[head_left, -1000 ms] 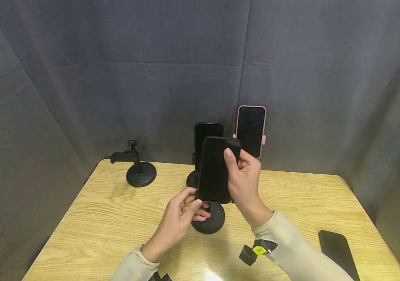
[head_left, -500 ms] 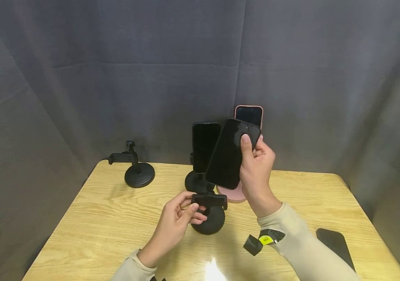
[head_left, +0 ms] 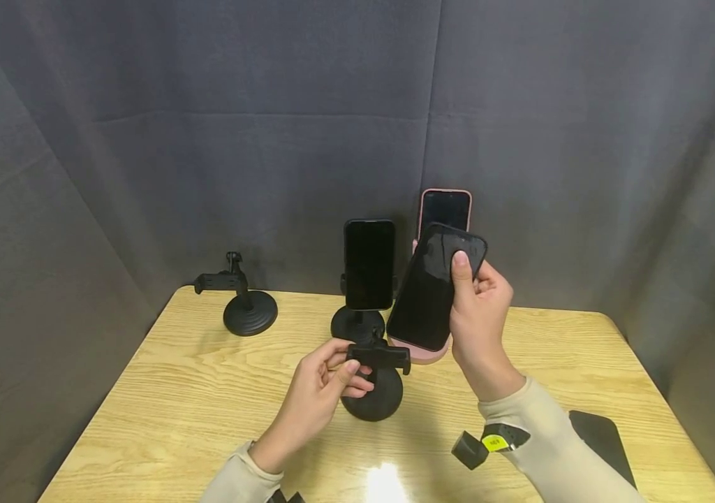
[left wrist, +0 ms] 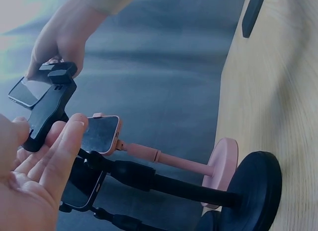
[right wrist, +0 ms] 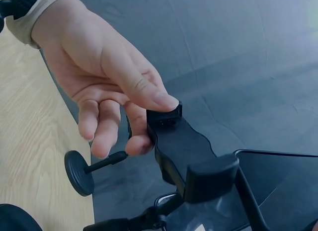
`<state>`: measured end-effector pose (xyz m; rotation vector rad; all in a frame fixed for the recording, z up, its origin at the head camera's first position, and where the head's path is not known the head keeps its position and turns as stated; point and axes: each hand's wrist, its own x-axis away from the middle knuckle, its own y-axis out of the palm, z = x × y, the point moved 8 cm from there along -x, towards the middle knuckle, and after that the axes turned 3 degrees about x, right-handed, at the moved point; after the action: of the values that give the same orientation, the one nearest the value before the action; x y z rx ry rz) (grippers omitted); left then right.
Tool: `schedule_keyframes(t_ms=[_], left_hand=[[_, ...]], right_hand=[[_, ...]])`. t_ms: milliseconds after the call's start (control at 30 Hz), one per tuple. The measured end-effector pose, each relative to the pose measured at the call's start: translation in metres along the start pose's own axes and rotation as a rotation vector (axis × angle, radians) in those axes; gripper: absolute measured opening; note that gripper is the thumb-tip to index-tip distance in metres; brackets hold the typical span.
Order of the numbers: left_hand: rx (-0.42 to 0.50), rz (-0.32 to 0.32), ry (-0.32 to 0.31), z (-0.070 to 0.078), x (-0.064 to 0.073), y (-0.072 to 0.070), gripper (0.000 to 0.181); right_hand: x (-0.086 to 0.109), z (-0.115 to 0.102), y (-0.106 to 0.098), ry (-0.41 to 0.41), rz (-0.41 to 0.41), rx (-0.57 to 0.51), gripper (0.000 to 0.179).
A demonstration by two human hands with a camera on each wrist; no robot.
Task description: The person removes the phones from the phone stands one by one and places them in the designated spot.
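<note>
Two pinches I'm monitoring: left hand (head_left: 315,390) on the clamp (head_left: 380,357), right hand (head_left: 482,314) on the phone (head_left: 431,290), whose weight below the fingers (head_left: 493,278) could twist it loose.

See a pale wood-grain bench (head_left: 169,419) with a rounded back corner. Find standing on it a black phone stand (head_left: 251,314) at back left, a second black stand (head_left: 357,325) at back middle, a third black stand (head_left: 384,394) in front of that, and a pink stand (head_left: 423,356), partly hidden, beside them. Spot a black smartphone (head_left: 605,443) lying flat at right
</note>
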<state>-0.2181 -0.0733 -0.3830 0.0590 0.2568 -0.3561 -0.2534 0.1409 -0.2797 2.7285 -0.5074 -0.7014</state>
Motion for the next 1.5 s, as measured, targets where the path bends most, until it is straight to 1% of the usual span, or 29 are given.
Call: schedule_keyframes(t_ms=[167, 467, 567, 733, 833, 967, 1067, 1300, 1400, 1500], left_hand=[[-0.002, -0.007, 0.003, 0.000, -0.001, 0.000, 0.028], [-0.013, -0.010, 0.058, 0.004, -0.002, 0.002, 0.026], [-0.007, -0.013, 0.059, 0.006, -0.002, 0.002, 0.026], [0.011, -0.017, 0.042, 0.008, -0.002, 0.002, 0.028], [0.034, -0.021, 0.038, 0.008, -0.002, 0.002, 0.029], [0.063, -0.035, 0.074, 0.009, -0.002, 0.004, 0.028], [0.085, -0.052, 0.085, 0.009, -0.003, 0.006, 0.030], [0.132, -0.077, 0.034, 0.005, -0.005, 0.009, 0.036], [0.139, -0.074, 0.027, 0.004, -0.005, 0.008, 0.040], [0.150, -0.070, 0.034, 0.004, -0.004, 0.007, 0.040]], right_hand=[[0.000, 0.000, -0.008, 0.005, 0.019, -0.017, 0.017], [0.004, 0.004, -0.025, 0.042, 0.044, -0.008, 0.017], [0.004, 0.005, -0.031, 0.052, 0.067, -0.009, 0.017], [0.005, 0.008, -0.041, 0.075, 0.097, 0.000, 0.018], [0.009, 0.013, -0.046, 0.106, 0.104, 0.007, 0.018], [0.018, 0.022, -0.055, 0.155, 0.110, 0.010, 0.019], [0.022, 0.029, -0.062, 0.185, 0.119, 0.027, 0.021], [0.032, 0.045, -0.081, 0.270, 0.149, 0.118, 0.021], [0.035, 0.050, -0.087, 0.306, 0.150, 0.148, 0.020], [0.039, 0.055, -0.090, 0.331, 0.144, 0.178, 0.020]])
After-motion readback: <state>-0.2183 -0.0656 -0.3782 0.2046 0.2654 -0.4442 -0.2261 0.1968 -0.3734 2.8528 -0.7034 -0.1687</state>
